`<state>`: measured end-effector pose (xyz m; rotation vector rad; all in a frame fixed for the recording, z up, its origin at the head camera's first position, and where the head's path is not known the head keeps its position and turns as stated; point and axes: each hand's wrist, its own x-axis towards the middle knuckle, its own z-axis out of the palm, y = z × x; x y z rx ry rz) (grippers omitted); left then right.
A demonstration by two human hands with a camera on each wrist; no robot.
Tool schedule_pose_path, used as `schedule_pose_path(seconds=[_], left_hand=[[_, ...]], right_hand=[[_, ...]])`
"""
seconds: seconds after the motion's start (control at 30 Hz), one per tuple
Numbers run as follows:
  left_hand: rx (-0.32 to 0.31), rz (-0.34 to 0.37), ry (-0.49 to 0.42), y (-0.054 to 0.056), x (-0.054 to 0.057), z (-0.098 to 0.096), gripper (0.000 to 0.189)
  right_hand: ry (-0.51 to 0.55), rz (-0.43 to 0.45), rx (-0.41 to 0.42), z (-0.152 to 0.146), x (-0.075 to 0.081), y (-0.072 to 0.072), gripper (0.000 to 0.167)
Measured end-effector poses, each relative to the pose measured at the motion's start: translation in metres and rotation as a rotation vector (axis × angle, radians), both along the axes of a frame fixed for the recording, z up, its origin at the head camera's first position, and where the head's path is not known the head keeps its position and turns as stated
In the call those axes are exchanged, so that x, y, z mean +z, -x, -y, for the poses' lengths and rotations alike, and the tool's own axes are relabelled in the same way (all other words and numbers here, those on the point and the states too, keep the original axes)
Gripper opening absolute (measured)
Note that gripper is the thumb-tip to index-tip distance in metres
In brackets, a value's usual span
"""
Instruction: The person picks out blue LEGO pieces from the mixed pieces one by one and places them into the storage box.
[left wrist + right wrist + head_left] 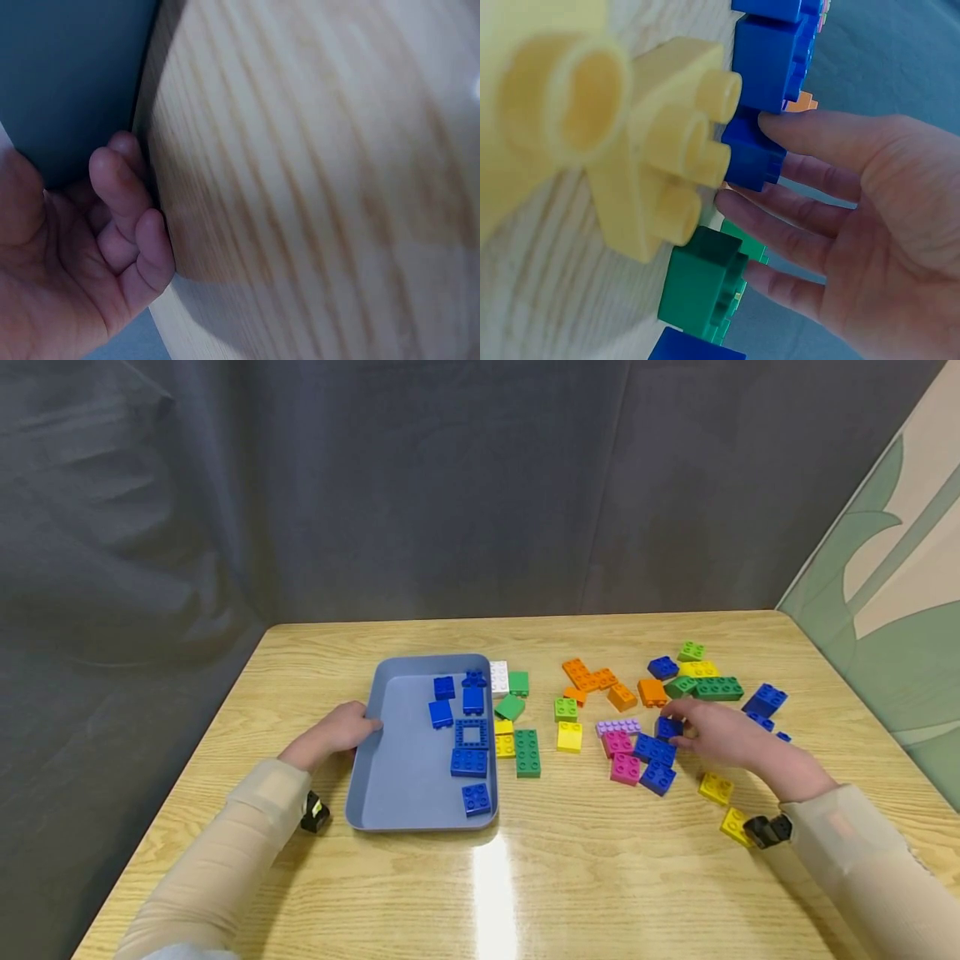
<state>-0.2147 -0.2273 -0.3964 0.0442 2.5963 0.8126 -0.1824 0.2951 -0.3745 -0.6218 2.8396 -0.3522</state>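
Overall, a dark cloth [435, 485] hung behind the wooden worktop [420, 893]. Left of centre on that worktop stood a grey-blue tray [397, 777], with seven blue pieces [468, 763] lying in its right half. The left hand [341, 727] gripped the tray's left edge, its thumb over the rim and its fingers against the outer side. The right hand [716, 732], well apart on the right, pinched a small blue brick [668, 728] between thumb and fingers.

Of the loose pieces, a long dark green brick [717, 688] lay beyond the right hand, and a long green brick [528, 753] lay just right of the tray. An oblong blue brick [654, 749] lay beside two pink bricks [625, 768], while two yellow bricks [716, 788] rested nearer the person. The small blue brick was close by the oblong one; whether they touched could not be told.
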Motion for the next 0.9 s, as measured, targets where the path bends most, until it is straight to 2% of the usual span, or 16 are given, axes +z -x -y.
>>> schedule_pose_path(seconds=[0.37, 0.77, 0.9], left_hand=[[-0.013, -0.008, 0.022, -0.001, 0.002, -0.001, 0.028], [-0.004, 0.001, 0.014, 0.001, 0.001, 0.001, 0.028], [-0.005, 0.003, 0.012, 0.002, 0.0, 0.001, 0.028]], right_hand=[[0.009, 0.011, -0.043, 0.001, 0.002, -0.001, 0.039], [0.02, -0.067, -0.044, 0.012, 0.019, 0.002, 0.044], [0.015, -0.065, -0.046, 0.022, 0.025, 0.006, 0.045]])
